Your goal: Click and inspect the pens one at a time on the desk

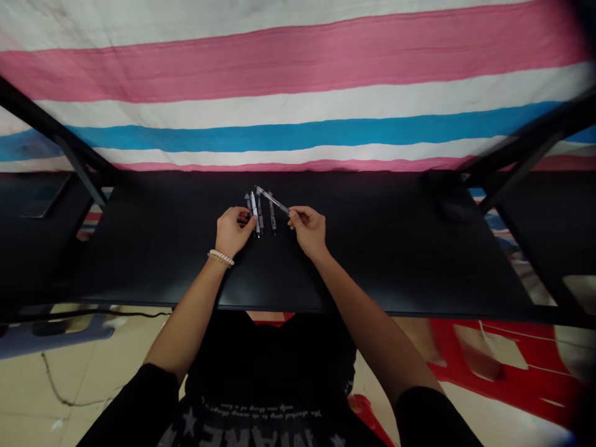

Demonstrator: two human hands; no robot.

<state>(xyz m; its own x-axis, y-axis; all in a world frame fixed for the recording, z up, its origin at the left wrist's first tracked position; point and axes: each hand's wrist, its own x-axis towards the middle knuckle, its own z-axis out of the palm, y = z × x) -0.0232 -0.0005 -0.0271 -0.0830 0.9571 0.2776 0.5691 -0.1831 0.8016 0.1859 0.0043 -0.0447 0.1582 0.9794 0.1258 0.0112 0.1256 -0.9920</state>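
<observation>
My right hand (308, 231) pinches one end of a clear pen (274, 200) between thumb and fingertips. That pen slants up and to the left, its far end over the other pens. My left hand (233, 230), with a beaded bracelet on its wrist, is curled at the lower left of a small bunch of pens. Its thumb lies against the white pen (254, 203), and its fingers partly hide the bunch. Another dark grey pen (272, 214) lies apart on the table between the bunch and my right hand.
The black table (395, 248) has dark metal supports (526, 158) on both sides. A striped cloth (298, 68) hangs behind it. A dark object (449, 198) sits at the right rear. Red plastic stools (521, 372) stand below, and a cable (60, 394) lies on the floor.
</observation>
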